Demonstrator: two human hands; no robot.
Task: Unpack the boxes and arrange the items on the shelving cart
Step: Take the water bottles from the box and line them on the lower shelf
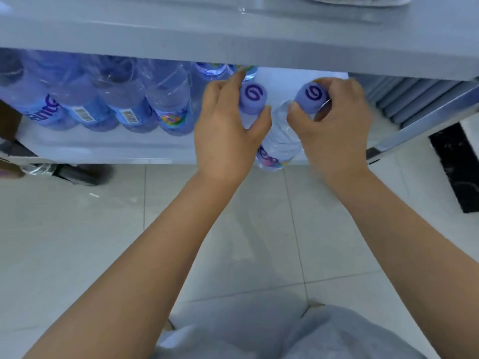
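Two clear water bottles with purple caps stand at the front of the cart's lower shelf (103,151). My left hand (228,130) curls round the neck of the left bottle (252,98), whose body is hidden behind the hand. My right hand (337,125) grips the right bottle (281,141) just under its cap, fingers wrapped over the top. This bottle leans, its base near the shelf's front edge. Several more bottles (124,104) of the same kind stand in rows to the left on that shelf.
The upper shelf (233,47) overhangs the bottles closely. A ribbed grey panel (414,99) closes the cart's right end. Cardboard (9,120) and a cart wheel (75,173) sit at the lower left. White floor tiles (103,242) and a black mat (456,164) lie below.
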